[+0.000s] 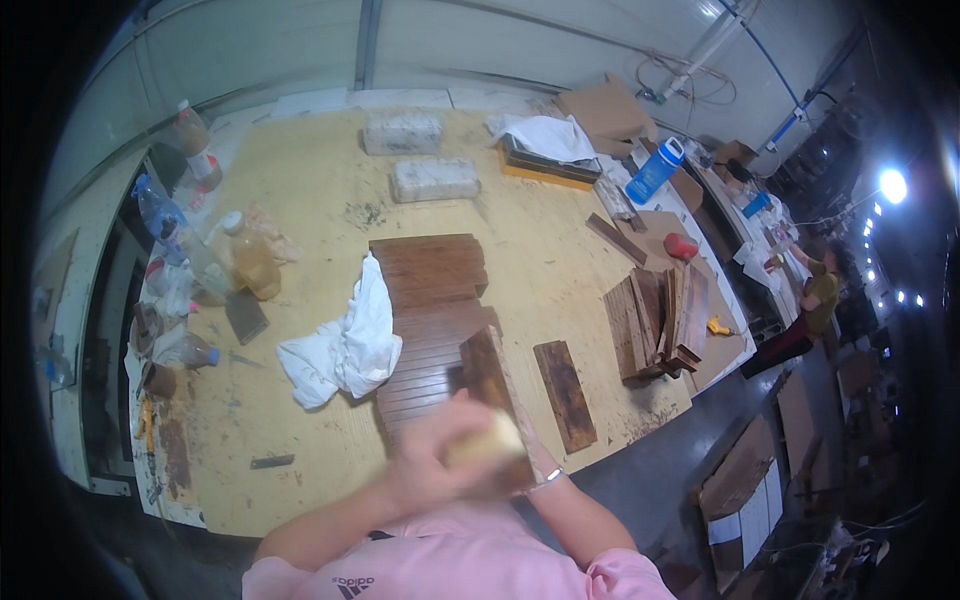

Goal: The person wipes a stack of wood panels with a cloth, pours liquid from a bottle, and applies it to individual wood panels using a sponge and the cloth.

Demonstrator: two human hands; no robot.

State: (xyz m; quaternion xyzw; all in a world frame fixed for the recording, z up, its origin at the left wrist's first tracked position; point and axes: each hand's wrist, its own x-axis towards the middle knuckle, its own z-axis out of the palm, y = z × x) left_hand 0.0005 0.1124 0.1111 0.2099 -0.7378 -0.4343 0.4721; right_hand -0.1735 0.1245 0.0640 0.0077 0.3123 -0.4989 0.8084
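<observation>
Near the worktop's (300, 470) front edge, the left hand (430, 462), blurred, presses a pale sponge (487, 440) onto the wooden strip (492, 375); right hand (530, 470) mostly hidden, fingers' state unclear. Strip's long axis runs away, over stacked strips (432, 300).

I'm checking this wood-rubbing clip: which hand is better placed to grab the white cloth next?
Probably the left hand: the white cloth lies on its side of the plank, while the right hand is behind that plank, apparently steadying it.
</observation>
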